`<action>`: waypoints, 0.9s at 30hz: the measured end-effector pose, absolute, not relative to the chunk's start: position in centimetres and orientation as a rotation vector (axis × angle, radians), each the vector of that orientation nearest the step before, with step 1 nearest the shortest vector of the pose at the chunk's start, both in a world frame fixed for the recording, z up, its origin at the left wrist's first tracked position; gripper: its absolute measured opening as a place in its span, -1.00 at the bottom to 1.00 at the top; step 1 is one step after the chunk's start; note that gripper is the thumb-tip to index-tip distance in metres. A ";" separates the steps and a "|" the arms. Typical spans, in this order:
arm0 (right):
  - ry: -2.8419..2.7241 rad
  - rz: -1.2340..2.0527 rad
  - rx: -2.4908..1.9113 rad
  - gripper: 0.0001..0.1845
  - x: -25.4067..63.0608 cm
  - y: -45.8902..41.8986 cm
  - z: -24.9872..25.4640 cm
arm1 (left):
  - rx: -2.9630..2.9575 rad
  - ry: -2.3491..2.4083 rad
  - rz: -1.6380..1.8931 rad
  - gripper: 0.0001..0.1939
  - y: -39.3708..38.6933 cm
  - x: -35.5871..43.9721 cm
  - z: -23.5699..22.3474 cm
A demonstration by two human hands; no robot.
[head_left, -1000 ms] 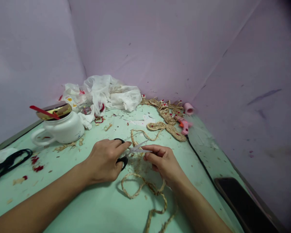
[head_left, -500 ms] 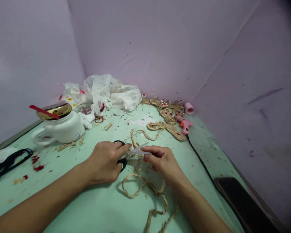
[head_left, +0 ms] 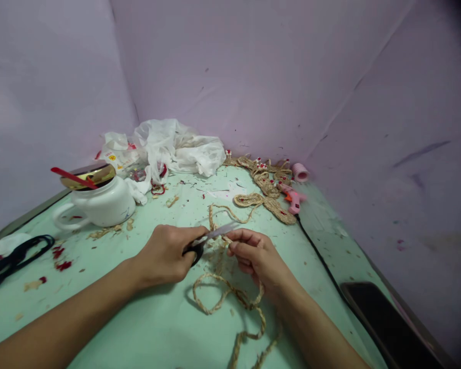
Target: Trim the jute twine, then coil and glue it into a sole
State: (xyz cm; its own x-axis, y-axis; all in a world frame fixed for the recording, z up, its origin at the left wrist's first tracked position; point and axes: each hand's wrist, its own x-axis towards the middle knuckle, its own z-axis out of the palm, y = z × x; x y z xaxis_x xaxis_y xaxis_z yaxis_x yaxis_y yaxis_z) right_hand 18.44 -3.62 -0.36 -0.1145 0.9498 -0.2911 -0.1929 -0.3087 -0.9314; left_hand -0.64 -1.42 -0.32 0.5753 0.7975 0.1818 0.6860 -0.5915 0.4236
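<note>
My left hand [head_left: 172, 253] is closed on the black handles of a pair of scissors [head_left: 219, 231], its blades pointing right and close together. Fingertips of my right hand [head_left: 255, 253] pinch a strand of the braided straw rope [head_left: 209, 310] beside the blades. Part of the rope near the blades is blurred and partly hidden by my fingers. Loops of the rope lie on the table below my hands and run off the near edge of the view. Beyond them, a coiled straw piece with two loops [head_left: 249, 200] connects to a thin strand of rope.
A white mug [head_left: 105, 205] with a gold lid and a red stick stands left, near a black cord [head_left: 11, 261]. White plastic bags [head_left: 184, 148] lie at the back. A pink glue gun [head_left: 294, 200], finished-looking straw pieces [head_left: 265, 179] and a dark phone-like slab [head_left: 380, 312] are right.
The scissor blades have come together from a wider spread, and the handles have closed in my left hand. My right hand stays nearly in place, its lower fingers slightly more spread.
</note>
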 end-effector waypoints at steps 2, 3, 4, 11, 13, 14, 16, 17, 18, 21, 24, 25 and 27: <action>-0.913 1.573 -1.239 -0.85 18.4 -3.5 -0.6 | 2.165 1.256 0.705 -0.76 -1.2 -0.4 -0.1; -0.910 1.554 -1.262 -0.86 18.4 -3.5 -0.7 | 1.965 1.272 0.776 -0.75 -1.0 -0.3 -0.1; -0.917 1.530 -1.286 -0.87 18.4 -3.4 -0.7 | 1.769 1.280 0.818 -0.72 -0.9 -0.2 0.0; -1.041 1.549 -1.259 -0.86 18.0 -3.7 -0.4 | 1.165 1.172 0.967 -0.54 -0.6 0.9 0.1; -1.072 1.561 -1.262 -0.85 17.8 -3.8 -0.3 | 1.119 1.141 1.026 -0.51 -0.4 1.6 0.2; -1.086 1.570 -1.262 -0.85 17.7 -3.9 -0.3 | 1.093 1.127 1.040 -0.50 -0.3 2.0 0.3; -1.118 1.559 -1.262 -0.86 17.7 -4.0 -0.4 | 1.047 1.108 1.034 -0.50 0.0 2.8 0.4; -1.137 1.535 -1.264 -0.86 17.8 -4.0 -0.4 | 1.029 1.104 1.026 -0.50 0.1 3.1 0.3; -1.155 1.499 -1.267 -0.83 17.8 -4.0 -0.5 | 1.015 1.103 1.021 -0.51 0.2 3.3 0.3; -1.161 1.384 -1.323 -0.75 18.3 -3.6 -1.0 | 0.975 1.103 1.037 -0.55 0.7 3.4 -0.1; -1.109 1.243 -1.448 -0.75 19.6 -2.7 -1.4 | 0.909 1.104 1.082 -0.58 1.7 2.4 -0.2; -1.106 1.185 -1.492 -0.75 20.2 -2.5 -1.3 | 0.890 1.105 1.101 -0.58 2.2 1.9 -0.1; -1.118 1.158 -1.575 -0.76 21.3 -2.1 -0.9 | 0.864 1.113 1.142 -0.60 3.2 1.0 0.1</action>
